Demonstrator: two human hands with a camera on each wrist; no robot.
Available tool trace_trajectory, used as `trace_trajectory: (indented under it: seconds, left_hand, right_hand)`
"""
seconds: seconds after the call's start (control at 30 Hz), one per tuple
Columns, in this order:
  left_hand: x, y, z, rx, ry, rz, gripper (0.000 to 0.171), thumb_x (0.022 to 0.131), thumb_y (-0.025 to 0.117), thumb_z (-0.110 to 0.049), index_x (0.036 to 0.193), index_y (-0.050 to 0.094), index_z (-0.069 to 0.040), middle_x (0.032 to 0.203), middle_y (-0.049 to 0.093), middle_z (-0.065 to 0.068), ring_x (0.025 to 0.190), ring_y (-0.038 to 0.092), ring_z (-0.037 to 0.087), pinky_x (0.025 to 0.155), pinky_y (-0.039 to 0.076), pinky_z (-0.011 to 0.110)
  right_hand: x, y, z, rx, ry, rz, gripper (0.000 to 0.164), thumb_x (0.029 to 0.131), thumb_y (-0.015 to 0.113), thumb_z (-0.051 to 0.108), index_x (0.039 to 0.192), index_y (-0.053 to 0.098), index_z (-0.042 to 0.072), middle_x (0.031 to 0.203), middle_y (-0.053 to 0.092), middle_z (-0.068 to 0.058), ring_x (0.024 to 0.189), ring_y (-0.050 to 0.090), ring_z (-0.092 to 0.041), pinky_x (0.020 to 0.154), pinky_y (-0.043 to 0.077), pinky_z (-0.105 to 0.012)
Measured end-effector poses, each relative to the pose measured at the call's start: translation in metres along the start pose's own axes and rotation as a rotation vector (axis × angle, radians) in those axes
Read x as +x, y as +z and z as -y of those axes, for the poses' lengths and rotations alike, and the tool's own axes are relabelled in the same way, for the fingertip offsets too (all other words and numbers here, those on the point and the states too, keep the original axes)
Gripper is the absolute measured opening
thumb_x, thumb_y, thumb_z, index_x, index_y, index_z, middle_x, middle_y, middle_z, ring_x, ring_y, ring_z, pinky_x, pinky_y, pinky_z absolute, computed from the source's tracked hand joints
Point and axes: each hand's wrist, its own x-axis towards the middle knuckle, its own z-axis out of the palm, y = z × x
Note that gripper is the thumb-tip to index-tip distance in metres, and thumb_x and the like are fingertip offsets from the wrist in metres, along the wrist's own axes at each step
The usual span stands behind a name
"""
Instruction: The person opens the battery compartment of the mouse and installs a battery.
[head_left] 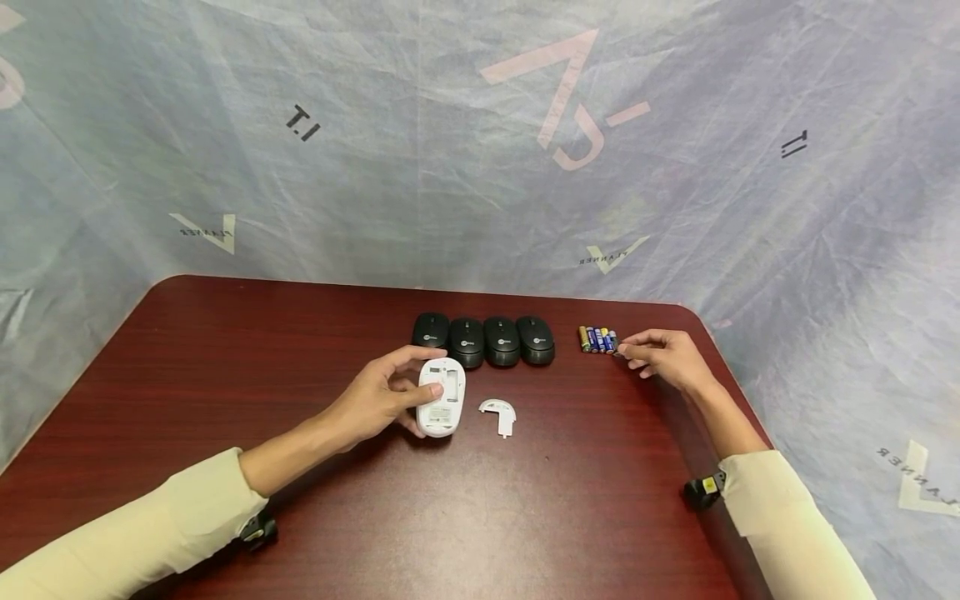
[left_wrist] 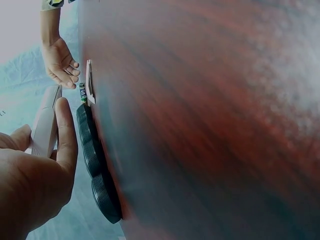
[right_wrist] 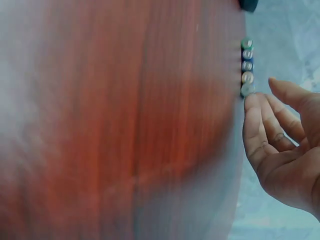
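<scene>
A white computer mouse (head_left: 441, 417), underside up with its battery slot uncovered, is held in my left hand (head_left: 378, 392), thumb across the underside and fingers around the far side. The left wrist view shows this mouse (left_wrist: 44, 125) edge-on between thumb and fingers, raised off the table. At the right, my right hand (head_left: 667, 357) reaches a row of several small batteries (head_left: 597, 339). In the right wrist view its fingertips (right_wrist: 252, 100) are right at the end battery (right_wrist: 247, 90), with the thumb apart from the fingers. A white battery cover (head_left: 501, 413) lies on the table beside the held mouse.
Several black mice (head_left: 501, 340) stand side by side behind the white one. Everything lies on a dark red wooden table (head_left: 300, 517). A grey printed cloth (head_left: 420, 167) hangs behind the table and along its sides.
</scene>
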Motion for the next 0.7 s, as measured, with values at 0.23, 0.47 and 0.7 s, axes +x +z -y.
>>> trace_trajectory:
  seconds: [0.23,0.47,0.7]
  left_hand:
    - [0.001,0.0,0.001,0.002,-0.006,0.011,0.061,0.106,0.077,-0.002,0.163,0.055,-0.007,0.12,0.076,0.026,0.089,0.079,0.022,0.066,0.072,0.051]
    - [0.001,0.001,0.001,0.007,-0.008,0.008,0.063,0.106,0.078,-0.003,0.164,0.055,-0.006,0.119,0.077,0.027,0.087,0.079,0.023,0.066,0.072,0.052]
    - [0.003,0.001,0.0,0.008,-0.012,0.007,0.063,0.106,0.078,-0.003,0.164,0.055,-0.007,0.121,0.076,0.026,0.087,0.079,0.023,0.067,0.072,0.052]
  right_hand:
    - [0.015,-0.004,-0.012,-0.046,0.032,-0.013,0.051,0.106,0.083,0.029,0.144,0.073,-0.004,0.098,0.083,0.001,0.081,0.07,-0.007,0.067,0.061,-0.026]
    - [0.023,-0.005,-0.009,-0.093,0.047,-0.009,0.051,0.104,0.083,0.03,0.143,0.074,-0.002,0.09,0.075,0.007,0.078,0.061,-0.01,0.062,0.053,-0.027]
    - [0.026,-0.01,-0.011,-0.112,0.067,-0.043,0.043,0.112,0.071,0.024,0.143,0.072,-0.006,0.09,0.074,0.003,0.077,0.06,-0.008,0.065,0.056,-0.025]
